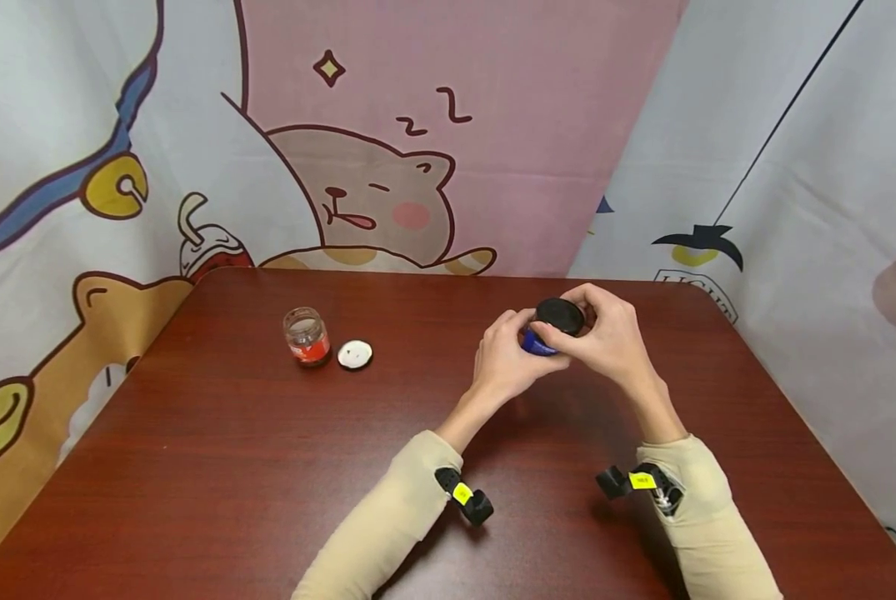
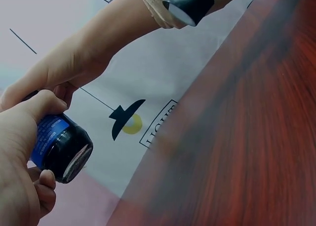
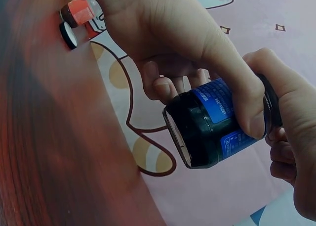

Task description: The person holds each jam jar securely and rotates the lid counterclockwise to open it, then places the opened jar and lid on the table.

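A dark jar with a blue label (image 3: 217,112) and a black lid (image 1: 560,315) is held above the table, tilted. Around the jar's body, my left hand (image 1: 502,357) grips with thumb on one side and fingers on the other. My right hand (image 1: 611,340) holds the lid by its rim, thumb on the near side and fingers on the far side. In the right wrist view the lid sits on the jar's end, between the right thumb and fingers. The jar's base (image 2: 76,161) points away from the lid in the left wrist view.
To the left on the brown table (image 1: 267,467) stands an uncovered glass jar with a red label (image 1: 307,337). Beside it a lid (image 1: 355,355) lies with its white inside up. A printed cloth (image 1: 538,133) hangs behind the table.
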A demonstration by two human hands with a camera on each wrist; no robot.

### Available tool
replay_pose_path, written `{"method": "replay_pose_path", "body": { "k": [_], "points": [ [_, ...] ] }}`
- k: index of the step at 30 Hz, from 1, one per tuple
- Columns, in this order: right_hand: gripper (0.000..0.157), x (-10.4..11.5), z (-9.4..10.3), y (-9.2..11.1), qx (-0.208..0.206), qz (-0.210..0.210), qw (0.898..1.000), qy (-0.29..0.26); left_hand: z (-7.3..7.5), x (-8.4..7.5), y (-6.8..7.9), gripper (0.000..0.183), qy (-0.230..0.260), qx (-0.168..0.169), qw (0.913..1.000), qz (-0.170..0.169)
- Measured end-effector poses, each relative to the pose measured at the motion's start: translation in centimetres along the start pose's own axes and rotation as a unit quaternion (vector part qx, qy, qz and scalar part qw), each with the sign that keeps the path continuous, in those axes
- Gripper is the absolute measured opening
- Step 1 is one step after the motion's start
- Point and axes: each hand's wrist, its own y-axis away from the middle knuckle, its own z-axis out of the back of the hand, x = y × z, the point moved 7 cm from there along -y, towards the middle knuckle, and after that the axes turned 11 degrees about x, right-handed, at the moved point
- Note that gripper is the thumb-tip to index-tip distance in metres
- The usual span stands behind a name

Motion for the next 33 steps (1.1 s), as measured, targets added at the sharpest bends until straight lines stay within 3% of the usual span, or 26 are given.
{"method": "replay_pose_path", "body": {
  "k": [14, 33],
  "points": [
    [0.038, 2.0, -1.7, -1.4, 0.023, 0.009, 0.999, -0.028, 2.6, 0.7, 1.0, 0.054, -0.005, -0.018, 0.9998, -0.01],
    [0.04, 4.7, -4.1, -3.0, 0.033, 0.058, 0.996, -0.052, 5.8, 2.2, 2.6, 0.051, -0.005, -0.041, 0.9989, -0.02]
  ]
}}
